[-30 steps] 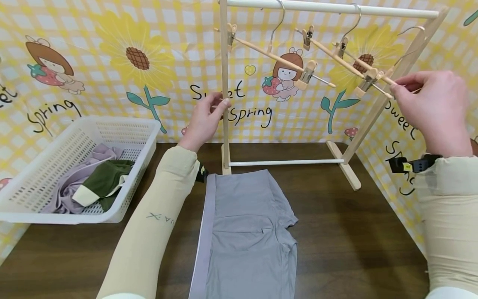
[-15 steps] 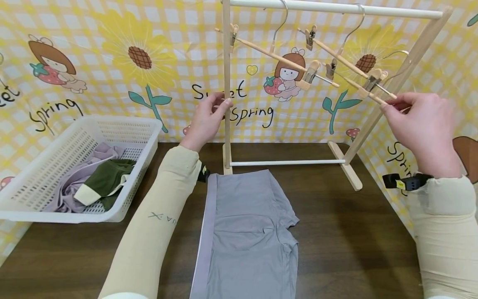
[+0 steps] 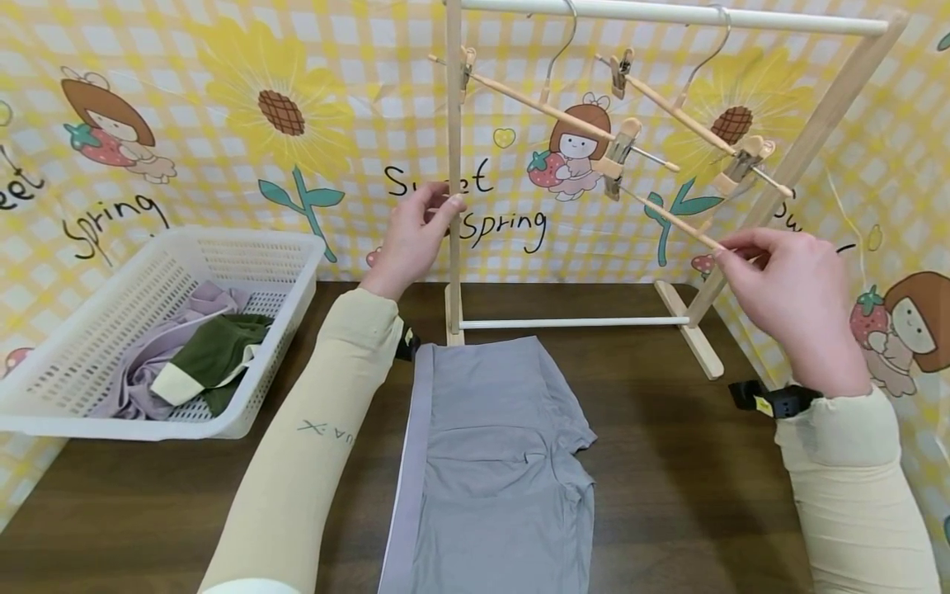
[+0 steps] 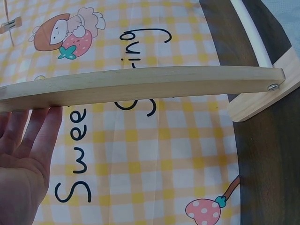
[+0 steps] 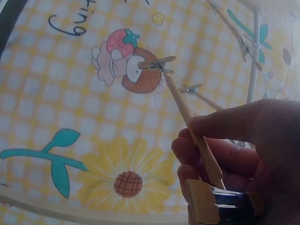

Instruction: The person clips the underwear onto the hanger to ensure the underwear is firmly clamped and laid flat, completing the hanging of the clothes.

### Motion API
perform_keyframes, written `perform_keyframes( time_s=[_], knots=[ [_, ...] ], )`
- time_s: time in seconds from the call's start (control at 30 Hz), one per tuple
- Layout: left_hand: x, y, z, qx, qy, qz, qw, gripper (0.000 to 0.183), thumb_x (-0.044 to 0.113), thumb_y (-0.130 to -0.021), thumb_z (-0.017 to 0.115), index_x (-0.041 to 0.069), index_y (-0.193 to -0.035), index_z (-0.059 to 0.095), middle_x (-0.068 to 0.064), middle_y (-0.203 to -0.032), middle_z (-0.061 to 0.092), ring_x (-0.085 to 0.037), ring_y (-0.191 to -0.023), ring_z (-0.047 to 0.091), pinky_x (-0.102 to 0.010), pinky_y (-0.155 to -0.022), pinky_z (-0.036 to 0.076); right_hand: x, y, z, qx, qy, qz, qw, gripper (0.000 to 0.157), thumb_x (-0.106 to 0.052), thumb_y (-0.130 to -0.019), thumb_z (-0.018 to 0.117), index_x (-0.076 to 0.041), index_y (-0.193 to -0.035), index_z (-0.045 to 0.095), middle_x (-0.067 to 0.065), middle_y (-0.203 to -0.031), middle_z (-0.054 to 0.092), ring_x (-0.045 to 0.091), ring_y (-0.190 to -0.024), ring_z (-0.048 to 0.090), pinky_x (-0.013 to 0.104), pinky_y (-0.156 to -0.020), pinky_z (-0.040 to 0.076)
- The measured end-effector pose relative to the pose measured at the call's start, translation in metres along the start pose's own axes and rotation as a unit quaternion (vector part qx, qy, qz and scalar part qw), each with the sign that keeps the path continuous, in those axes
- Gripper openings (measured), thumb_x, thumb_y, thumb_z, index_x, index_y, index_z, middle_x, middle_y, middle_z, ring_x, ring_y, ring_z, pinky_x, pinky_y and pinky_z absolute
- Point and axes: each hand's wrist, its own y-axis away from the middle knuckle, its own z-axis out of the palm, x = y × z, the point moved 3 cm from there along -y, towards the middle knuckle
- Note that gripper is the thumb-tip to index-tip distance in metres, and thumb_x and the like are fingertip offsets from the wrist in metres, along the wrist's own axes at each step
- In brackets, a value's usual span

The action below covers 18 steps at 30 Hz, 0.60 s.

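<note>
My right hand (image 3: 794,297) pinches the wooden rod of a clip hanger (image 3: 668,216), which is off the rack and slants up to the left. In the right wrist view thumb and fingers close round the hanger's rod (image 5: 178,96), a clip at its far end and another by the palm. My left hand (image 3: 416,235) holds the left post of the wooden drying rack (image 3: 454,124), thumb in front; in the left wrist view the fingertips pass behind the post (image 4: 154,89). Below, grey boxer briefs (image 3: 490,470) lie flat on the table, waistband to the left.
Two more clip hangers, a left hanger (image 3: 549,109) and a right hanger (image 3: 683,115), hang from the rack's white top bar (image 3: 668,15). At the left stands a white basket (image 3: 44,425) with lilac cloth (image 3: 141,379) and a green-and-white garment (image 3: 211,355).
My right hand has moved down and to the left, bringing the hanger away from the rack's right post and below the other hangers. The left hand stays on the post; the boxer briefs have not moved.
</note>
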Motion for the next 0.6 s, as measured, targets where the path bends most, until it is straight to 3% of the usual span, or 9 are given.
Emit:
perform_keyframes(
  time_s=[0.17,0.6],
  knots=[
    [-0.001,0.000,0.002,0.000,-0.004,-0.001,1.0000,0.046,0.035,-0.107,0.055,0.003,-0.140,0.056,-0.008,-0.117,0.065,-0.018,-0.103,0.064,-0.032,-0.091,0.053,-0.008,0.012,0.011,-0.001,-0.014,-0.018,1.000,0.023,-0.029,-0.097,0.071,-0.009,-0.100,0.081,0.010,-0.076,0.071,0.024,-0.061,0.057,0.034,-0.050,0.034],
    [0.001,0.000,0.001,0.002,-0.001,-0.003,1.0000,0.046,0.034,-0.107,0.055,0.003,-0.140,0.056,-0.009,-0.118,0.065,-0.019,-0.103,0.064,-0.030,-0.092,0.052,-0.023,0.035,0.025,-0.029,-0.037,-0.024,0.999,0.019,-0.026,-0.096,0.073,-0.009,-0.102,0.081,0.007,-0.077,0.071,0.022,-0.057,0.054,0.037,-0.048,0.034]
  ],
)
